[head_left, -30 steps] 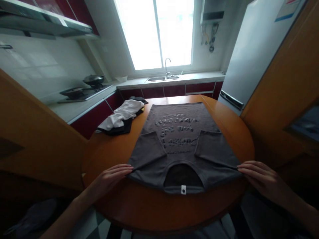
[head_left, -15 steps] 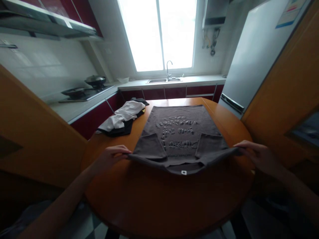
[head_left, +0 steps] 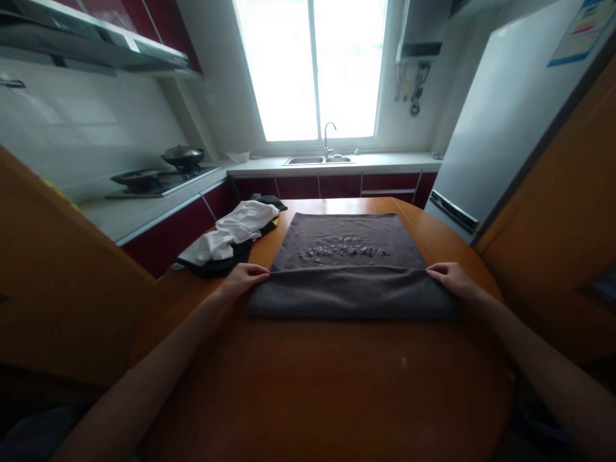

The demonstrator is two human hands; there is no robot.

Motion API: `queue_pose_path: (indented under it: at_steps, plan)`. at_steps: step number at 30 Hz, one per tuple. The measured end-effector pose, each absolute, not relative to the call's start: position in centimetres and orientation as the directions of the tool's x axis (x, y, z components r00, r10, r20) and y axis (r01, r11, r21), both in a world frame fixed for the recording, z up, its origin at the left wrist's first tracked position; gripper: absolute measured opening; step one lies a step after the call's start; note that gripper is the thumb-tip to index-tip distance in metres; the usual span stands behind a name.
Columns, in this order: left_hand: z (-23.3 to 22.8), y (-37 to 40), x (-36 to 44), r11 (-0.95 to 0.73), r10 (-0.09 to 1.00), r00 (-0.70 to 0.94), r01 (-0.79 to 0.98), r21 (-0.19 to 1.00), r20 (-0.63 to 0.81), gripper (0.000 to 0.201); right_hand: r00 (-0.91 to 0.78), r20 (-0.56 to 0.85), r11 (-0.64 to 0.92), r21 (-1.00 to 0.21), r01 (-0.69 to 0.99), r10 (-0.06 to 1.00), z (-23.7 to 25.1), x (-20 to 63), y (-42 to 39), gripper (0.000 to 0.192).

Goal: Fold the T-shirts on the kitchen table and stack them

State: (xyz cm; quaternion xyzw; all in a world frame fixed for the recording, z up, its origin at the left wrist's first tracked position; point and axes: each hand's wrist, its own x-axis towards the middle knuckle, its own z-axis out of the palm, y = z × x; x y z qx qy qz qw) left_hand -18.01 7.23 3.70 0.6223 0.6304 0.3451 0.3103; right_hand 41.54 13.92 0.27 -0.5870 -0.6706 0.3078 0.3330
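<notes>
The grey shirt point(head_left: 349, 273) lies folded on the round wooden surface point(head_left: 327, 385), stretched between both hands. The left hand point(head_left: 245, 279) pinches the fold's left corner, and the right hand point(head_left: 450, 277) pinches its right corner. A heap of white and dark clothes point(head_left: 231, 234) sits just beyond the left hand.

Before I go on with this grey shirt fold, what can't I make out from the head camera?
- Grey shirt: collar and sleeves hidden under the folded-over flap.
- Print: too small and blurred to read.
- Left hand, right hand: fingertips at the fold's corners; grip unclear.
- Clothes pile: items overlap, count unclear.
</notes>
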Motion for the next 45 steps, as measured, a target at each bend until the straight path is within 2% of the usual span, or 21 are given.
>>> queue_pose_path:
  at_steps: [4,8,11,16,18,22,27,33,39,42,45]
  plan:
    - [5.4,8.3,-19.2,-0.03,0.994,-0.067,0.575,0.817,0.084,0.046,-0.074,0.085,0.112,-0.834,0.54,0.994,1.1,42.6,15.3,0.035]
    - [6.5,10.7,-19.3,-0.081,0.965,-0.158,0.576,0.814,0.208,0.05,0.006,0.177,0.147,-0.84,0.523,0.984,3.2,43.0,17.8,0.034]
    - [4.9,12.9,-18.6,-0.121,0.945,-0.195,0.537,0.835,0.262,0.052,0.061,0.216,0.153,-0.839,0.522,0.975,3.0,42.1,19.9,0.03]
    - [1.1,14.6,-18.5,-0.07,0.967,-0.157,0.598,0.799,0.202,0.047,0.059,0.095,0.048,-0.842,0.537,0.994,-0.2,40.4,21.6,0.02]
    - [0.5,14.7,-18.8,-0.087,0.971,-0.117,0.636,0.767,0.207,0.044,0.056,0.089,0.042,-0.823,0.567,0.995,-1.1,40.3,21.7,0.017]
    - [0.8,15.1,-18.8,-0.112,0.953,-0.156,0.615,0.78,0.259,0.044,0.065,0.14,0.08,-0.828,0.555,0.988,-1.1,40.7,21.7,0.018]
    - [0.6,16.2,-18.0,-0.156,0.892,-0.262,0.589,0.793,0.369,0.044,0.165,0.245,0.127,-0.845,0.52,0.955,-0.7,40.7,22.0,0.028]
    - [-1.2,16.8,-18.1,-0.106,0.945,-0.147,0.709,0.697,0.293,0.041,0.06,0.224,0.133,-0.752,0.646,0.973,-2.4,40.2,22.9,0.025]
    - [-0.5,16.6,-18.3,-0.08,0.95,-0.15,0.731,0.678,0.273,0.045,0.03,0.24,0.147,-0.685,0.713,0.97,-3.0,40.7,22.6,0.031]
    - [1.4,16.1,-17.3,-0.142,0.929,-0.104,0.785,0.603,0.354,0.049,0.052,0.331,0.146,-0.545,0.825,0.942,-1.9,39.7,22.1,0.04]
    - [3.7,15.4,-13.6,-0.301,0.887,0.066,0.835,0.461,0.458,0.045,-0.026,0.447,0.237,-0.424,0.874,0.894,0.1,36.0,21.2,0.045]
